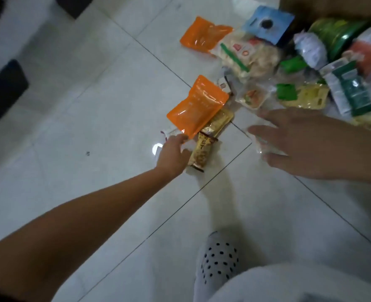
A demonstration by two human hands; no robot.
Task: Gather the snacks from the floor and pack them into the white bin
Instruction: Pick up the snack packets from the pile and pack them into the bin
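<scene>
Inspection from the head view, largest item first.

1. Floor (93, 127): glossy white tiles with thin dark grout lines. All the snacks seen lie on it.
2. Left hand (174, 154): the bare arm reaches in from the lower left. The fingers are extended and unclenched, and the fingertips touch the lower corner of the near orange pouch (198, 105). The thumb is spread towards a gold-and-brown bar wrapper (202, 152).
3. Right hand (310, 144): it enters from the right, palm down, with fingers spread and gripping nothing. It lies over a clear packet (265, 147); I cannot tell whether it presses on it.
4. Heap of snacks (306, 94): this sits just beyond the right hand, at upper right. The items overlap and the far ones are blurred. I can make out one round green tin (334, 33), one clear bag of pale lumps (252, 55), one flat blue pack (268, 22) and one dark green and white sachet (352, 90).
5. Orange pouches, count two: both are flat, shiny foil with a clear window. The near one lies across the bar wrapper, between my two hands. The far orange pouch (203, 34) lies at the heap's left edge, well apart from both hands.
6. Slipper (218, 258): one, pale grey with dark dots, at bottom centre.
</scene>
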